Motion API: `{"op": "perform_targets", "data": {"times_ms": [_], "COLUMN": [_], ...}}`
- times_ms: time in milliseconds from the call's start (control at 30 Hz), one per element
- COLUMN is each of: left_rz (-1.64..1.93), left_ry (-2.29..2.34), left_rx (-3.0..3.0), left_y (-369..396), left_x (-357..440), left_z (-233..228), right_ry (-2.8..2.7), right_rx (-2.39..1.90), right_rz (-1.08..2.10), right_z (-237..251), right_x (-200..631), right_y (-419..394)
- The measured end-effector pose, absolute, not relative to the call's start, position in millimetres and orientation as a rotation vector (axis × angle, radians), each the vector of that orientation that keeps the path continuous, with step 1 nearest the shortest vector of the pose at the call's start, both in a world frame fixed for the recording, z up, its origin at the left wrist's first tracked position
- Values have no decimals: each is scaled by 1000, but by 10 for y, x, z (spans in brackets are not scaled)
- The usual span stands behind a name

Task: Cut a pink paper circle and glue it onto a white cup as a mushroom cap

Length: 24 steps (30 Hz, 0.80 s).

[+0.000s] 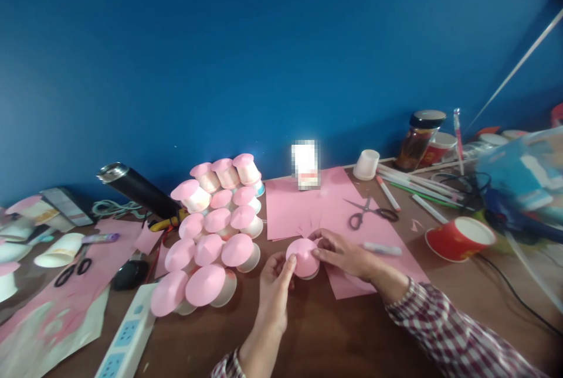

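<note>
both hands are fitting a pink paper cap onto a small cup (304,258) at the table's front edge, beside the pile of finished cups (215,231). the left hand (273,287) pinches its side and the right hand (341,253) grips the rim. next, i judge, the cap wants pressing flat all round.

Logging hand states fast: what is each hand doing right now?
Left hand: closed on the pink-capped cup, thumb on its cap.
Right hand: fingers gripping the same cup from the other side.
</note>
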<state>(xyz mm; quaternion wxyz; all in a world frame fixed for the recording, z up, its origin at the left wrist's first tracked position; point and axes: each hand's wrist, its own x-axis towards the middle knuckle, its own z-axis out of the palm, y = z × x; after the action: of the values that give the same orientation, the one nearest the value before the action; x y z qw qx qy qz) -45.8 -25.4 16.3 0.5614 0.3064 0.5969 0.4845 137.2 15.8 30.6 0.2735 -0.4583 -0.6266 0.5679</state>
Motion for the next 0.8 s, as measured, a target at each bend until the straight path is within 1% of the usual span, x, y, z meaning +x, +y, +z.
{"op": "perform_targets", "data": {"times_ms": [133, 300, 467, 533, 700, 800], "left_rz": [1138, 1127, 1120, 1116, 1111, 1114], "left_ry": [1411, 1414, 1406, 1401, 1407, 1403], "left_rx": [733, 738, 755, 748, 735, 765], "left_y": [-253, -247, -247, -246, -248, -250], "left_x": [-459, -453, -452, -453, -451, -453], "left_z": [162, 169, 175, 163, 132, 124], "right_ry": [-1651, -1667, -1779, -1841, -2018, -2048], "right_rx": [-1222, -1211, -1154, -1201, -1253, -1291], "right_rz": [1570, 1552, 1536, 1459, 1106, 1022], "right_z": [289, 285, 316, 326, 276, 226], "right_x": [1366, 1367, 1409, 1414, 1347, 1302], "right_y": [156, 168, 170, 148, 60, 29]}}
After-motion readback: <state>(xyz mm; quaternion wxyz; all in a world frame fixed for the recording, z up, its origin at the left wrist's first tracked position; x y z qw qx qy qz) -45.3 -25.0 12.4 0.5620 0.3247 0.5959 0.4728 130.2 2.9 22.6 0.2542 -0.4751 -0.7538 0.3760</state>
